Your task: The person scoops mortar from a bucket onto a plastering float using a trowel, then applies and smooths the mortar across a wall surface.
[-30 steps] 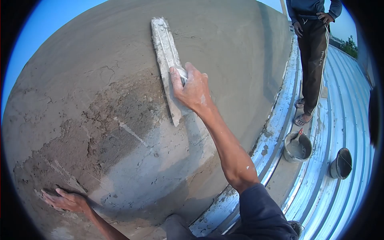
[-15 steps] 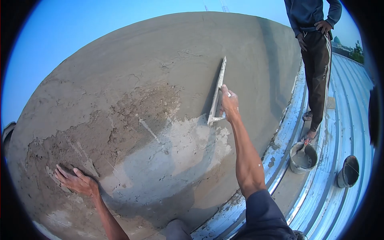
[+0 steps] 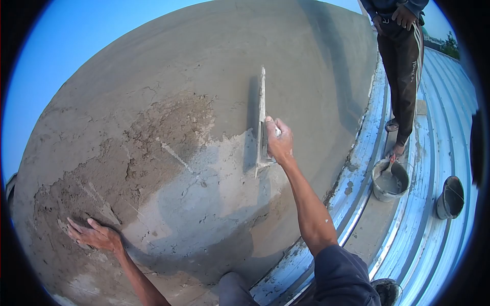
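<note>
My right hand (image 3: pixel 279 140) is wrapped round the handle of a long plastering float (image 3: pixel 262 109), whose blade is seen nearly edge-on against the grey plastered wall (image 3: pixel 301 76). Its shadow falls on the smooth plaster just left of it. Below and left of the float lie a rough brown patch (image 3: pixel 148 135) and a paler, whitish patch (image 3: pixel 189 219). At the lower left, my left hand (image 3: pixel 96 235) rests on the rough plaster with its fingers spread and holds nothing.
A person (image 3: pixel 403 66) in dark striped trousers stands on the corrugated metal roof (image 3: pixel 436 112) at the right. Near their feet is a bucket (image 3: pixel 390 181) of grey mix with a red-handled tool. Another bucket (image 3: pixel 450 198) stands farther right, and a third (image 3: pixel 386 291) is at the bottom edge.
The float first went right and turned from face-on to nearly edge-on; it is now more upright and slightly farther left. My left hand stays on the wall. The other person's hands have moved.
</note>
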Available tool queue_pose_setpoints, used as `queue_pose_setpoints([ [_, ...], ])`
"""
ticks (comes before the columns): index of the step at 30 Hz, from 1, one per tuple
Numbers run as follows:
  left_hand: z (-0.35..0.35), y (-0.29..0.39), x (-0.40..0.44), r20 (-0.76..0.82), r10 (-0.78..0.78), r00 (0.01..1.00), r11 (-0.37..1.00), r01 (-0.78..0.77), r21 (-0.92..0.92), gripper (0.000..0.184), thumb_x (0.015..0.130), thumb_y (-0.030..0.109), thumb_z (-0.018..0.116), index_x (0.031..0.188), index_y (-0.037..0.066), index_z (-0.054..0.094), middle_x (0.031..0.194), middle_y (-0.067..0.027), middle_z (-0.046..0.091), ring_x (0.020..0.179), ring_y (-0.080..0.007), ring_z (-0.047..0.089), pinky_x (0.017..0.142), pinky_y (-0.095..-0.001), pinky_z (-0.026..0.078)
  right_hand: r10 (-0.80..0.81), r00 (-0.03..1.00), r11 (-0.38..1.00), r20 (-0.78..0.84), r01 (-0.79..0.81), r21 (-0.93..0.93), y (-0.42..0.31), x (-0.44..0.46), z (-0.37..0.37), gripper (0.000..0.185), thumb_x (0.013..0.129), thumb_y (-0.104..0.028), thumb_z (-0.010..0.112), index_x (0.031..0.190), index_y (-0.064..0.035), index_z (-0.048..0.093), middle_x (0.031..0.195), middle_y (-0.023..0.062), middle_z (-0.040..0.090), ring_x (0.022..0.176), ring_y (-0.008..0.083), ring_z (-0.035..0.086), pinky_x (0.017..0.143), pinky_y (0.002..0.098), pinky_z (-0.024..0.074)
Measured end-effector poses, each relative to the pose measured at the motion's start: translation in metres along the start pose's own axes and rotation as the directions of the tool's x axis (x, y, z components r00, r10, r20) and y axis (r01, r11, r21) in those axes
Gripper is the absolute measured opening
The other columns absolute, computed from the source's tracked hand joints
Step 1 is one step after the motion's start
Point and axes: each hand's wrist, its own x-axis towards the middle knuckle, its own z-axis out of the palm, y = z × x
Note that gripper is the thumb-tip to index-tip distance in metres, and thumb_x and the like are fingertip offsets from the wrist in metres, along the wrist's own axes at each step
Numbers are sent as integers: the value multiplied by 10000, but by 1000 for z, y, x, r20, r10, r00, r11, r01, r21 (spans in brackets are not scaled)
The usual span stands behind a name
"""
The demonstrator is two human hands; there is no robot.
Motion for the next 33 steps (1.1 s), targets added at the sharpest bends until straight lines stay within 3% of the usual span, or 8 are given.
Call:
queue_pose_setpoints([
  [3,2,1,-2,35,8,999,999,-10,43,612,1005,482,310,1492,111,309,1534,-144,269,1452,-347,156,1160,-546,73,455,890,767,-16,-383,514,50,22,-49,415,981,-443,503,1025,-34,557,491,-55,310,360,81,325,321,277,298],
  [7,5,3,-1,6,51,999,997,-51,62,591,1011,461,306,1487,110,320,1524,-142,296,1440,-342,196,1158,-535,93,476,878,779,47,-446,440,59,37,-28,410,986,-439,491,1025,-39,570,494,-52,315,355,78,316,318,266,286],
  [12,8,0,-3,-16,78,997,997,-78,2,589,1013,445,321,1474,78,334,1507,-148,326,1426,-337,221,1154,-511,133,-119,990,967,81,134,-216,-16,1,22,463,945,-421,551,804,20,550,565,94,454,509,206,463,505,395,397],
  [19,-8,8,3,-59,77,995,993,-82,-86,616,998,470,353,1466,69,344,1490,-159,340,1420,-375,215,1149,-532,139,-398,747,906,533,412,99,-71,-108,51,387,904,-358,608,787,0,516,626,205,536,559,310,533,559,439,425],
  [23,-43,20,-25,34,141,989,938,-123,-325,571,988,415,374,1400,22,398,1424,-183,394,1395,-382,263,1145,-557,155,-91,886,987,455,21,157,-48,-184,-4,344,955,-338,574,792,-51,477,557,70,463,533,187,527,491,386,389],
  [25,-75,36,-62,291,203,935,816,2,-578,502,980,365,374,1303,-12,449,1294,-190,485,1339,-377,347,1140,-560,184,365,756,679,543,-616,400,-22,-224,-56,326,994,-395,491,960,-77,554,713,49,591,660,200,601,583,378,484],
  [29,-167,84,-182,951,245,191,406,870,-280,230,761,-53,528,975,17,481,944,-87,532,1013,-232,531,1069,-464,331,733,660,321,166,-551,770,4,-300,-121,527,1007,-469,377,1306,-56,514,1202,124,606,1030,263,615,897,403,515],
  [33,-240,104,-272,329,616,-716,324,611,723,242,839,49,618,1048,95,505,1081,-111,568,1049,-270,582,958,-467,456,684,659,215,313,-592,776,39,-388,-203,539,1010,-452,361,1298,-19,502,1243,149,586,1092,290,588,940,442,489],
])
